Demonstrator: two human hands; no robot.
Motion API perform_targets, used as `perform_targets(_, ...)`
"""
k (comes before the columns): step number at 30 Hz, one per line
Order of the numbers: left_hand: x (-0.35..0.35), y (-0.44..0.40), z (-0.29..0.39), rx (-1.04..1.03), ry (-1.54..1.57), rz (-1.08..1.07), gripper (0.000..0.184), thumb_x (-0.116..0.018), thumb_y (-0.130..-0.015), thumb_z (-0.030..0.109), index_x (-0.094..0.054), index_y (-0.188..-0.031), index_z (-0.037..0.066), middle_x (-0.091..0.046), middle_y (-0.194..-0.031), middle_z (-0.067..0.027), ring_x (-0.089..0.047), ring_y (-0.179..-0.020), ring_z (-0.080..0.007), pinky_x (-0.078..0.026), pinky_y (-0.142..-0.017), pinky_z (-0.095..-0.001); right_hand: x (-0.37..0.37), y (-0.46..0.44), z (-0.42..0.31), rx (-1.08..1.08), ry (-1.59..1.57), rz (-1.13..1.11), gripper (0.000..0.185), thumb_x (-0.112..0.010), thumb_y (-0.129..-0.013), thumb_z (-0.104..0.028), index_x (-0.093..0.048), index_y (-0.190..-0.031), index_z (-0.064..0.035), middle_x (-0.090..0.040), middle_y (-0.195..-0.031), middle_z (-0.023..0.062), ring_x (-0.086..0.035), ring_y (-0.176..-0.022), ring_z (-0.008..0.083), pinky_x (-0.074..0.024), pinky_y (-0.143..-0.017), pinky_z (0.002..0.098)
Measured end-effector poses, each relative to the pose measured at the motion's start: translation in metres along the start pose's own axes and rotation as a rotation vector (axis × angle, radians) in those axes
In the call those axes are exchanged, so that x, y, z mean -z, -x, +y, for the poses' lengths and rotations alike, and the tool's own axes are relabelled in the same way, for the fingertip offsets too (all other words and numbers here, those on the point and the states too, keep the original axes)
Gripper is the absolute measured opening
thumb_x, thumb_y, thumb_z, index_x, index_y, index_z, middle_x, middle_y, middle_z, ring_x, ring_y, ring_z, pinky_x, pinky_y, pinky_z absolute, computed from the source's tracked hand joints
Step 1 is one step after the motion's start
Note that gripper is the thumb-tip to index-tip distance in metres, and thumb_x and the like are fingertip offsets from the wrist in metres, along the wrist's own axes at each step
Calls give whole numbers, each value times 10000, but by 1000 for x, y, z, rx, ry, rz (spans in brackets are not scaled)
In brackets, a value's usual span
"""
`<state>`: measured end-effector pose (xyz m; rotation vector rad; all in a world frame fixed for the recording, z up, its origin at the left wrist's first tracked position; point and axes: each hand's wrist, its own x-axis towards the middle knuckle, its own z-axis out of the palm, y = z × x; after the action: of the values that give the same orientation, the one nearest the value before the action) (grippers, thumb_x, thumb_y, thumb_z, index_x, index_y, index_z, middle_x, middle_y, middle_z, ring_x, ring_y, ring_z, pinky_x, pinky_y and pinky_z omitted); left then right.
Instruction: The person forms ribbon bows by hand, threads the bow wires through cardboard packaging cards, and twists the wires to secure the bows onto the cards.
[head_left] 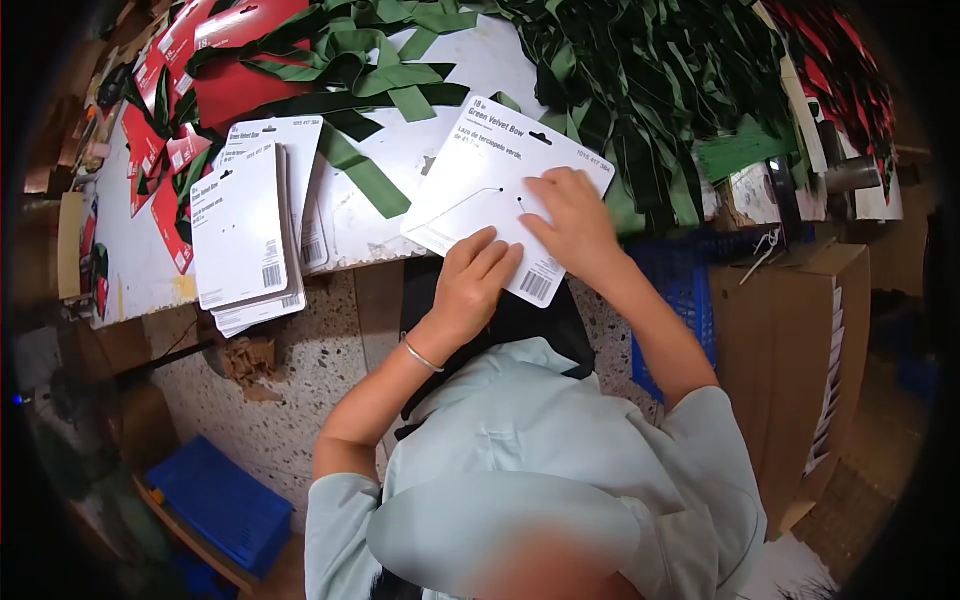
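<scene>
A white printed bow card (482, 150), labelled "Green Velvet Bow", lies tilted at the table's front edge. It has a hang slot, a barcode and two small dark holes. From one hole a thin dark wire (455, 209) runs toward the card's left edge. My left hand (472, 283) grips the card's lower edge with fingers bent together on its face; the thumb is hidden. My right hand (577, 222) lies on the card's right side, thumb and index finger apart beside the other hole. A short end of wire shows near that thumb.
A stack of similar white cards (240, 235) overhangs the table edge at left. Green velvet ribbons (650, 90) heap at the back, with red cards (245, 85) at upper left. A blue crate (665, 300) and a cardboard box (785, 360) stand at right below the table.
</scene>
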<state>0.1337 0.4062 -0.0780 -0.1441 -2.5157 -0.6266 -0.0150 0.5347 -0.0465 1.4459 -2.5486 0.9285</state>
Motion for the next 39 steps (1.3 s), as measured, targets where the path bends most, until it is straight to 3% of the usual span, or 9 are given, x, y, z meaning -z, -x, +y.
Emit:
perform_targets(3,0,-2,2,-7,-12,3,361,-619,-690,8,-658,-1049,10,-628,-1008,-102,-565,-1063,-307,-472,-864,-390,-26,-15,-11,-52,-60,-91,376,-704,-754,-181,-621,-1098,-55,-548,-917,87,-592,-832,265,-489,-663,380)
perform_targets(7,0,0,-2,-1,15,-5,352,-595,-691,5,-654,-1038,-7,-634,-995,-133,-579,-1035,-340,-481,-866,-409,-56,-35,-12,130,128,-30,135,-563,-883,-172,-518,-793,-82,-572,-670,88,-619,-588,304,-476,-523,433)
perform_targets(15,26,-3,-2,244,-116,132,496,-619,-634,-59,-611,-1128,-9,-609,-1048,-139,-556,-1062,-343,-459,-896,-399,-66,-105,-57,206,-390,-12,244,-574,-931,-246,-547,-802,-40,-572,-640,151,-577,-596,347,-449,-545,404)
perform_targets(17,17,3,-9,304,-74,51,548,-641,-635,-52,-574,-1178,-12,-584,-1103,-151,-524,-1100,-357,-439,-930,-412,-78,-104,-50,81,-478,-101,267,-566,-923,-271,-547,-782,-46,-589,-625,144,-587,-613,380,-454,-555,449)
perform_targets(22,22,3,-9,321,138,-15,619,-684,-702,17,-443,-1262,-88,-514,-1163,-236,-472,-1134,-425,-402,-981,-455,-69,-84,-31,-82,-554,-203,172,-620,-878,-204,-628,-903,-34,-619,-815,123,-614,-741,303,-482,-647,359)
perform_targets(25,15,6,-35,511,278,179,558,-656,-795,22,-412,-1286,-78,-504,-1164,-243,-541,-1017,-363,-470,-888,-407,-58,-69,-28,38,-521,-113,128,-640,-856,-146,-625,-904,-27,-613,-849,112,-614,-747,306,-494,-665,371)
perform_targets(29,21,-27,-62,783,448,326,252,-595,-854,10,-596,-1098,-52,-602,-870,-168,-604,-684,-275,-491,-651,-342,-65,-59,-17,267,-176,5,74,-638,-846,-81,-605,-839,-15,-581,-788,111,-590,-691,296,-473,-603,378)
perform_targets(32,18,-39,-77,745,417,142,166,-593,-877,23,-639,-1021,-47,-628,-765,-114,-580,-560,-160,-471,-541,-292,-69,-64,-17,265,-193,17,103,-633,-850,-82,-578,-791,-18,-572,-746,123,-582,-664,314,-460,-575,402)
perform_targets(39,8,-37,-75,667,341,199,80,-575,-895,23,-631,-896,-35,-610,-688,-84,-558,-545,-122,-457,-515,-277,-74,-72,-20,204,-379,52,126,-631,-859,-87,-578,-782,-3,-565,-696,140,-574,-620,322,-450,-550,390)
